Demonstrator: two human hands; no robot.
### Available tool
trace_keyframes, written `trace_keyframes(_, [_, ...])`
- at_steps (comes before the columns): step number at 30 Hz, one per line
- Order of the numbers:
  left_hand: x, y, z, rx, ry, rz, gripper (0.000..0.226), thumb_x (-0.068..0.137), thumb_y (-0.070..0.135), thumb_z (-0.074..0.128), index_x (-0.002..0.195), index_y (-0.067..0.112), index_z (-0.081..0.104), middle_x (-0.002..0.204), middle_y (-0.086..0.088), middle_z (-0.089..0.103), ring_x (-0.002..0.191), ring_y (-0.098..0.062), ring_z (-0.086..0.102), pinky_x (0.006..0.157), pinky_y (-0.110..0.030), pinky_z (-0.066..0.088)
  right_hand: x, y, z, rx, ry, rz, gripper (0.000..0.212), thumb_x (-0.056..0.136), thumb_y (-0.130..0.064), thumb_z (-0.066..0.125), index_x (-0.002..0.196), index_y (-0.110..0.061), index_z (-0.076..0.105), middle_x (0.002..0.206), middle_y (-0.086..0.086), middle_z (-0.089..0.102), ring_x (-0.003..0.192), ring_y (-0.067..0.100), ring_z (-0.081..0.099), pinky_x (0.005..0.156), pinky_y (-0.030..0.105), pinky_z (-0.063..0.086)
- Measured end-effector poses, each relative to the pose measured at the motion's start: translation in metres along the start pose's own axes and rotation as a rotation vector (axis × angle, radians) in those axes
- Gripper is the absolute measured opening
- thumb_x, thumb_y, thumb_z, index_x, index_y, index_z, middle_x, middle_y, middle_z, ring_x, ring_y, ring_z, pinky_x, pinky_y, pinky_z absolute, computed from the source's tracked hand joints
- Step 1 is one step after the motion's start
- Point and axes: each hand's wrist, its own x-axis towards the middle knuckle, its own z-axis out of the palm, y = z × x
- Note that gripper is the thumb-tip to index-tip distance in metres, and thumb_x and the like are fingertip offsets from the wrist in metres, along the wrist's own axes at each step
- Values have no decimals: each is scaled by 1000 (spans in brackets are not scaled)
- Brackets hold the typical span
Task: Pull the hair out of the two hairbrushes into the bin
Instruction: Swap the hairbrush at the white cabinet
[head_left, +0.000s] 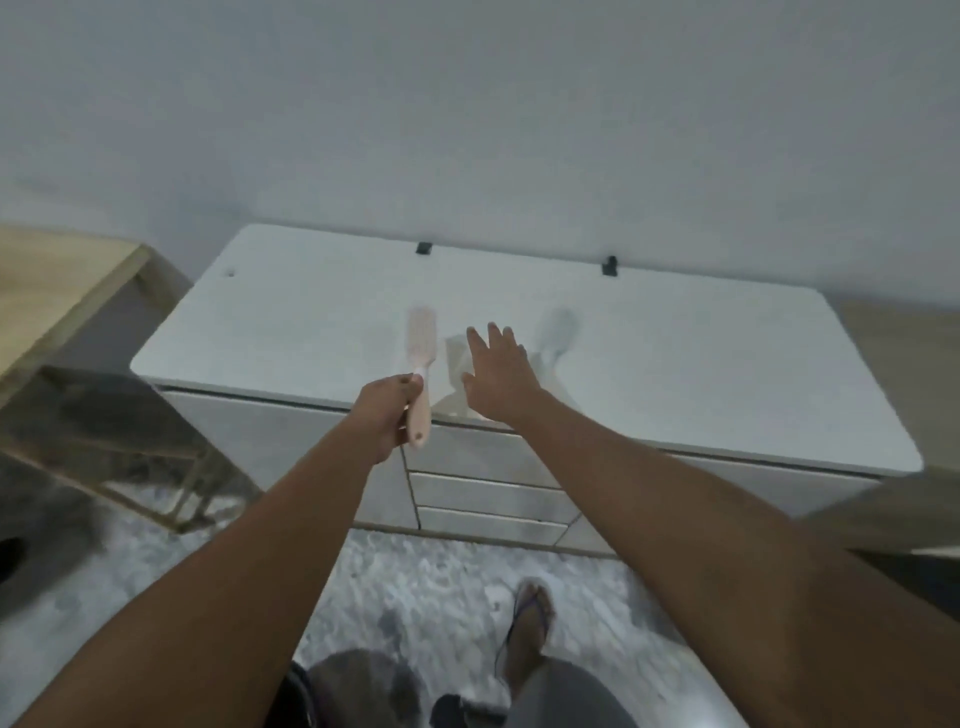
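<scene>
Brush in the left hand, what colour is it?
The brush is pale pink, seen in the head view.

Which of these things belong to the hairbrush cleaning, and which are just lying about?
Part of the job: pink hairbrush, gripped by the left hand; white hairbrush lying on the white cabinet, right hand open beside it.
Just lying about: wooden table, black clips.

lying hairbrush on cabinet, held hairbrush left

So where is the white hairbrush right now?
Head view: the white hairbrush lies on the white dresser top, right of centre, just beside the outstretched right hand; the left hand holds the pink hairbrush.
</scene>
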Motion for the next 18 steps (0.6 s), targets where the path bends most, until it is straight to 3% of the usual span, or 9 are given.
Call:
trace_keyframes(6, [33, 16, 77, 135, -50, -6, 17, 98, 19, 57, 112, 11, 62, 101, -11, 63, 78, -23, 61, 60, -34, 50, 8, 67, -5, 23, 7, 141, 68, 97, -31, 48, 154, -12, 16, 160, 20, 15, 149, 42, 12, 119, 52, 23])
trace_keyframes(11, [68, 20, 98, 287, 36, 72, 16, 94, 16, 61, 100, 3, 66, 106, -22, 68, 89, -35, 66, 74, -46, 58, 23, 82, 0, 47, -6, 167, 70, 98, -33, 48, 155, -14, 13, 162, 20, 11, 150, 41, 8, 121, 51, 19])
trace_keyframes(14, [81, 23, 104, 413, 73, 155, 14, 91, 14, 62, 81, 4, 64, 93, -20, 65, 84, -36, 66, 80, -53, 58, 31, 85, 1, 73, 2, 173, 71, 98, -33, 49, 156, -14, 13, 162, 20, 10, 151, 40, 6, 122, 51, 18])
trace_keyframes(16, [91, 24, 108, 516, 93, 207, 13, 87, 15, 62, 77, 7, 65, 82, -16, 62, 78, -34, 66, 77, -50, 60, 36, 87, 2, 87, 5, 178, 71, 98, -33, 50, 156, -13, 14, 162, 21, 10, 150, 40, 7, 121, 51, 18])
trace_keyframes(18, [96, 26, 112, 611, 118, 239, 15, 83, 15, 58, 69, 8, 62, 69, -12, 55, 64, -27, 57, 67, -36, 58, 42, 89, 3, 84, 16, 180, 71, 97, -34, 51, 155, -13, 16, 161, 21, 14, 149, 40, 10, 120, 51, 21])
